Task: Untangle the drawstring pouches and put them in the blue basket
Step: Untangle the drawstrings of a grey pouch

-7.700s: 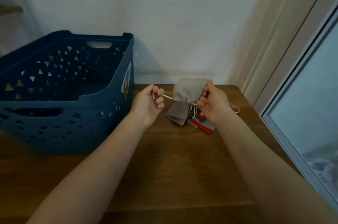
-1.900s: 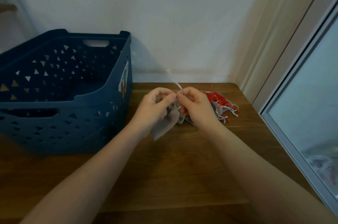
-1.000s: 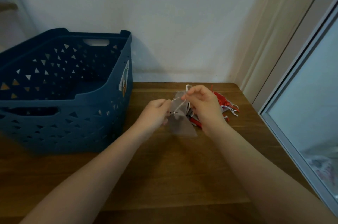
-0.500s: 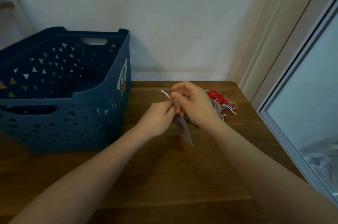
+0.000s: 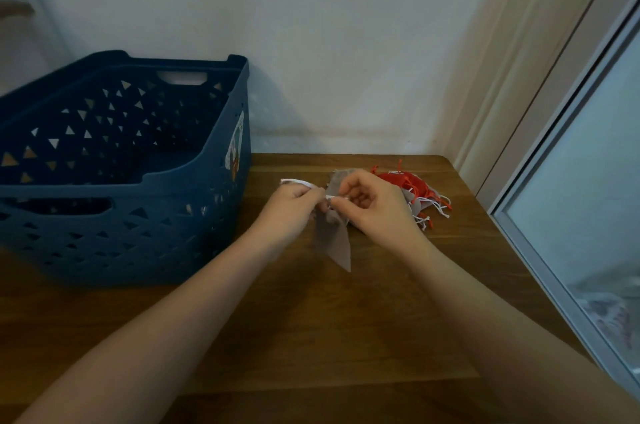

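Observation:
A grey drawstring pouch [image 5: 334,243] hangs between my two hands above the wooden table [image 5: 329,319]. My left hand [image 5: 291,208] pinches its white drawstring [image 5: 298,182], which loops out to the left. My right hand [image 5: 374,205] pinches the string at the pouch's neck, close against the left hand. Behind my right hand lies a tangle of red and grey pouches [image 5: 415,189] with white and red cords. The blue basket [image 5: 194,201] stands at the left; what I can see of its inside holds no pouch.
A white wall runs along the back of the table. A door frame and a window pane [image 5: 588,215] border the table's right edge. The basket's side carries a small sticker [image 5: 235,146].
My hands have shifted slightly right and kept working the string. The white cord now loops out left of my left hand, and the grey pouch hangs lower between the hands.

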`<state>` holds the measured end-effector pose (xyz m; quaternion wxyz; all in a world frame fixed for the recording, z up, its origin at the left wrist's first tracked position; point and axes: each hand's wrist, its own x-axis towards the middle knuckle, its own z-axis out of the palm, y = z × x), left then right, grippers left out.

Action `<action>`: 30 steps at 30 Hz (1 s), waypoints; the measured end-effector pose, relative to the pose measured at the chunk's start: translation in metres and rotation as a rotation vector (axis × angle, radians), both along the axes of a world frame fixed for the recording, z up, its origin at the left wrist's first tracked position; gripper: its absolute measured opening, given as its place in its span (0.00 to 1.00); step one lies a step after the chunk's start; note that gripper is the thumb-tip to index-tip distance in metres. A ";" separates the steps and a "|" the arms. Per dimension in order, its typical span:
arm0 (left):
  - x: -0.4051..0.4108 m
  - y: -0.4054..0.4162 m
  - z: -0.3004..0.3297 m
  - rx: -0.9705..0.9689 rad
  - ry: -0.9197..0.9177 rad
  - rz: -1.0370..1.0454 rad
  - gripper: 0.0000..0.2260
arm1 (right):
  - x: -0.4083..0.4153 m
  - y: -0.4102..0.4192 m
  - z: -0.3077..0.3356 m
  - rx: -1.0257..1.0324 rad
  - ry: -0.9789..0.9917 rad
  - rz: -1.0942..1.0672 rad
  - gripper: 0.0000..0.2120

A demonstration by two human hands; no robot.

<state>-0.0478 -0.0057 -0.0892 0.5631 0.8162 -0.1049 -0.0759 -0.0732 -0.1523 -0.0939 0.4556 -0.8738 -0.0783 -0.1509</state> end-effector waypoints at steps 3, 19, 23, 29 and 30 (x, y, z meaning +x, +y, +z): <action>-0.003 -0.001 -0.002 0.012 0.050 -0.027 0.14 | 0.000 0.000 0.001 -0.085 0.043 0.025 0.04; -0.003 0.007 -0.004 -0.034 0.123 -0.119 0.11 | 0.004 0.003 0.007 -0.005 0.101 0.095 0.08; -0.004 0.008 -0.004 -0.115 0.245 -0.101 0.08 | -0.002 0.005 0.006 -0.069 0.018 0.014 0.09; -0.009 0.005 0.004 0.050 0.082 -0.086 0.05 | -0.005 0.010 0.006 -0.406 -0.084 -0.025 0.09; -0.009 0.005 0.005 0.086 0.038 -0.084 0.05 | -0.005 0.011 0.007 -0.464 -0.100 -0.011 0.10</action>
